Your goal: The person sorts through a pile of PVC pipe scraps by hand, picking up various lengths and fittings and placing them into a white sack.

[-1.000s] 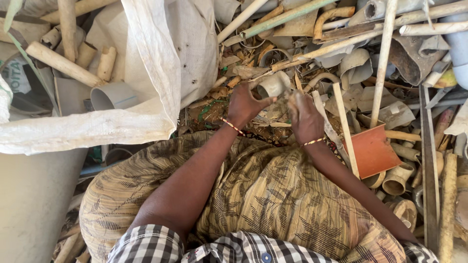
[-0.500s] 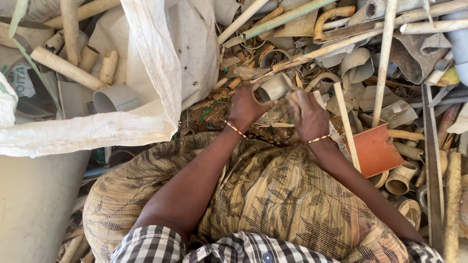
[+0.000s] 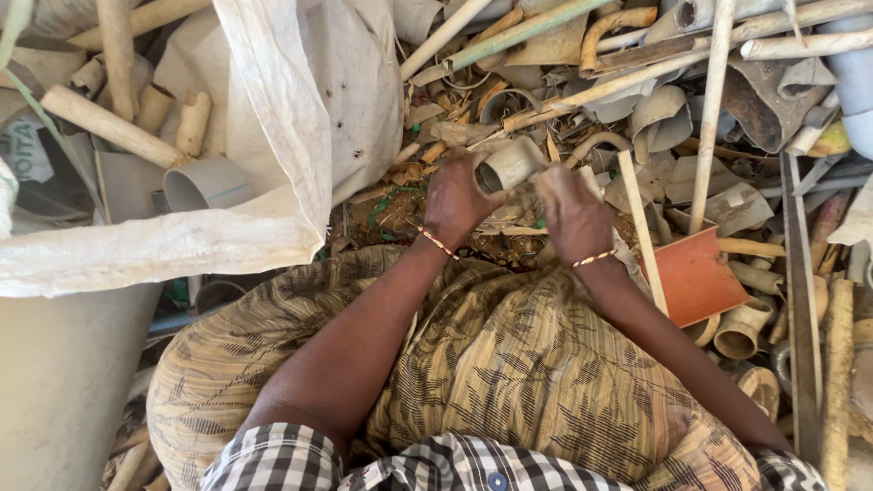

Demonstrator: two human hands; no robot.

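Seen from above: left hand [image 3: 455,195] closed around a short grey pipe piece [image 3: 511,164], lifted just above the scrap pile [image 3: 637,118]. Right hand [image 3: 573,214] beside it, fingers curled, grip contents unclear. White sack [image 3: 300,118] at left partly filled; heap mostly unsorted.

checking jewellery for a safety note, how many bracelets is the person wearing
2: one bracelet on the left wrist, another bracelet on the right wrist, both beaded; neither sleeve hides more.
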